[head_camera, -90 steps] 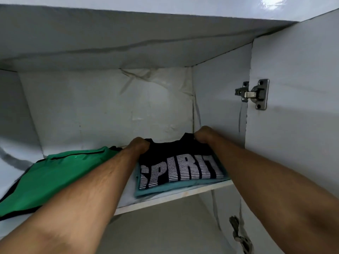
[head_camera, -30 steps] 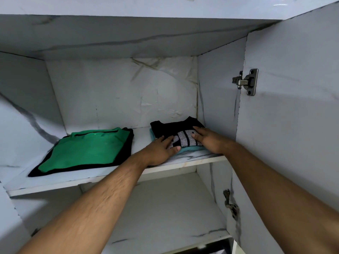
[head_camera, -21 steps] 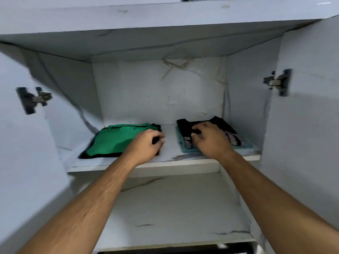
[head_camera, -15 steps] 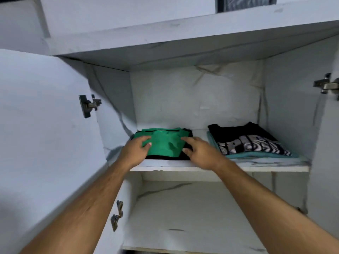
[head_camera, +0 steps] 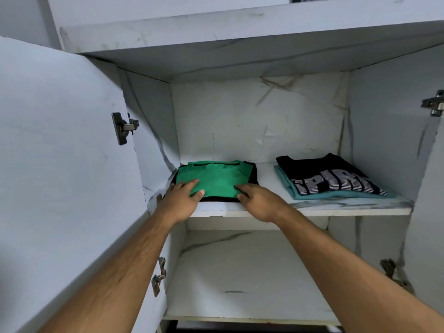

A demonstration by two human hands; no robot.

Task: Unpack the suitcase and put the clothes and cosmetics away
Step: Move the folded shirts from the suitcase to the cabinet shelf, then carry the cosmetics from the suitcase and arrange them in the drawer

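Resting flat on 1 of 2 folded stacks, the green shirt (head_camera: 217,180): left hand (head_camera: 179,203), right hand (head_camera: 260,204), fingers straight.

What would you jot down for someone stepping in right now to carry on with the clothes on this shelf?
Left hand: open, fingers flat on the front left of the green shirt.
Right hand: fingers at the shirt's front right corner, grip unclear.
Green shirt lies folded on a black garment, left side of the upper shelf.
Black shirt sits folded on a teal one, right side, untouched.
Done: two piles on the shelf.
Left: finish with the green pile; lower shelf holds nothing visible. Suitcase and cosmetics out of view.
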